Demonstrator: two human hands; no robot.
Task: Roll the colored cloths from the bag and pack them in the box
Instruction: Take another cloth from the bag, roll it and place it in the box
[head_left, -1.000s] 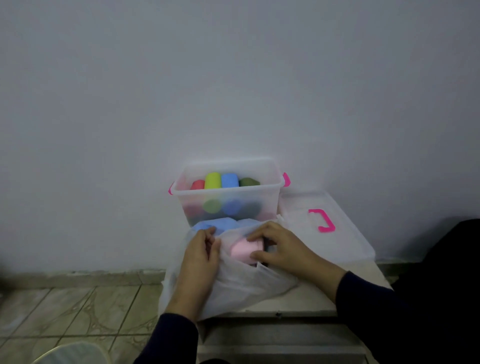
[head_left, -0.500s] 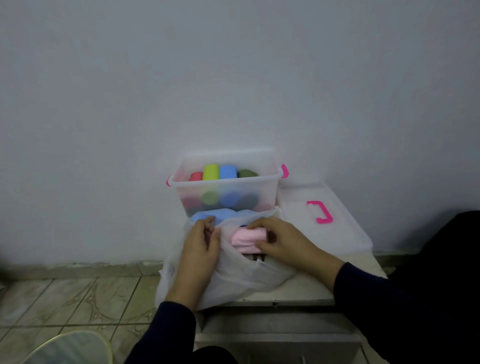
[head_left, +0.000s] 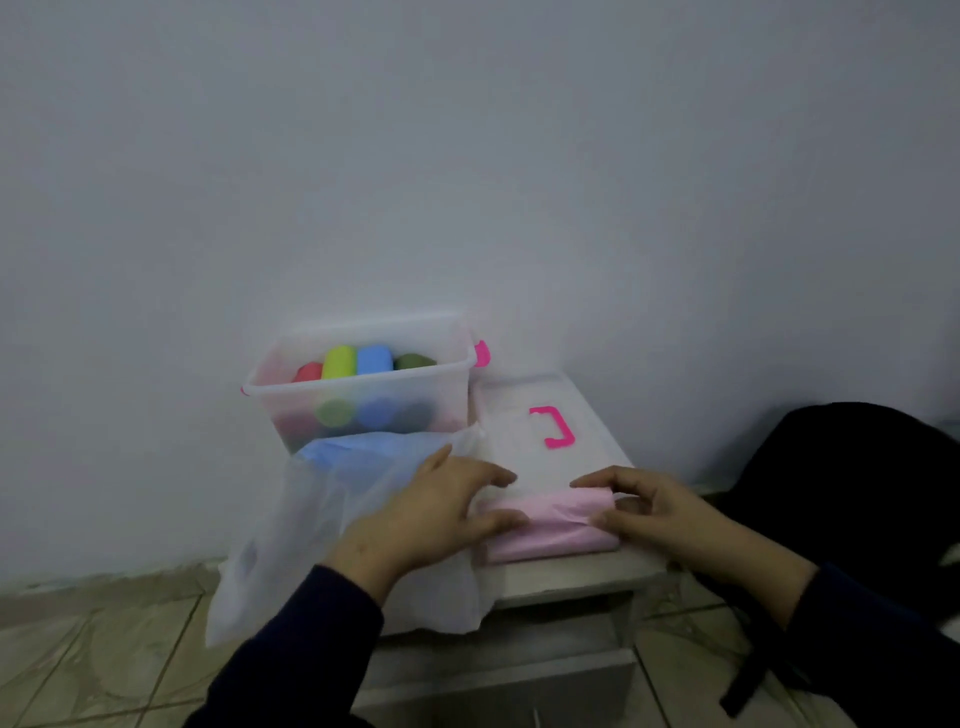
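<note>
The pink cloth lies folded on the white table, just right of the plastic bag and in front of the box lid with its pink handle. My left hand rests on the cloth's left end, fingers fairly straight and spread, thumb along the near edge, with the wrist lying over the bag. My right hand pinches the right end, fingers curled over the far fold and thumb under it. The two hands sit apart, one at each end of the cloth

I judge this cloth light, soft and limp, with no stiffness of its own, so it will sag or unfold wherever I leave it unsupported. It looks smooth enough to slide on the table top, so I want to pin one short edge flat and roll from there with both hands, keeping the ends level so the roll doesn't cone. Once rolled, I'd grip it round the middle, firmly enough to stop it springing open

A light blue cloth shows through the bag behind my left hand. The clear box stands against the wall beyond the bag, holding red, yellow-green, blue and dark green rolls in a row, with room that I think remains at the right side
</note>
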